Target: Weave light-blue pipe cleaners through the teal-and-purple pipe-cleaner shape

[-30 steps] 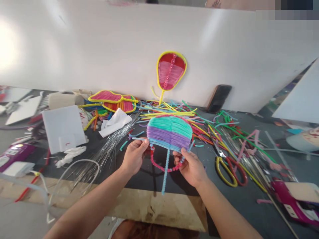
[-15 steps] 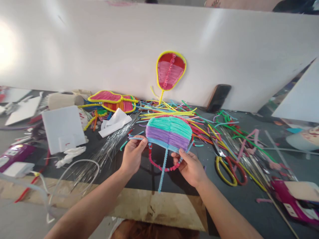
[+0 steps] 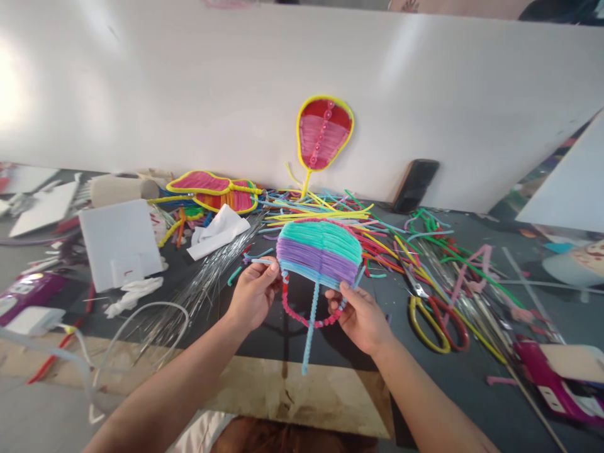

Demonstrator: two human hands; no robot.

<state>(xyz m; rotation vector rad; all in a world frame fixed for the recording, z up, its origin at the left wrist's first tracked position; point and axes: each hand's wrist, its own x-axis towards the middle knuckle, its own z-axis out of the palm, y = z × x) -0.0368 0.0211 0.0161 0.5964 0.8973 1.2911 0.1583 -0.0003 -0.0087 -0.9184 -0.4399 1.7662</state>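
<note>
Between my hands is a pipe cleaner fan [image 3: 319, 255], with teal, purple and light blue rows, a red-pink rim looping below and a twisted light blue stem hanging down the middle. My left hand [image 3: 257, 290] pinches its left edge, where a light blue pipe cleaner end [image 3: 260, 260] sticks out past the thumb. At the lower right edge my right hand [image 3: 361, 314] grips the rim, thumb on top and fingers behind. The fan is held above the dark table, stem toward me.
A red-pink fan with yellow rim [image 3: 325, 132] leans on the white board. Loose pipe cleaners [image 3: 321, 217] lie behind my hands. Scissors [image 3: 436, 321] and a phone [image 3: 415, 185] are right; silver wires [image 3: 202, 270], a white card [image 3: 120, 245] and a purple glue gun [image 3: 33, 292] are left.
The fan's stem has tipped slightly, its lower end now a little lower and farther right. Both hands keep their hold in nearly the same place.
</note>
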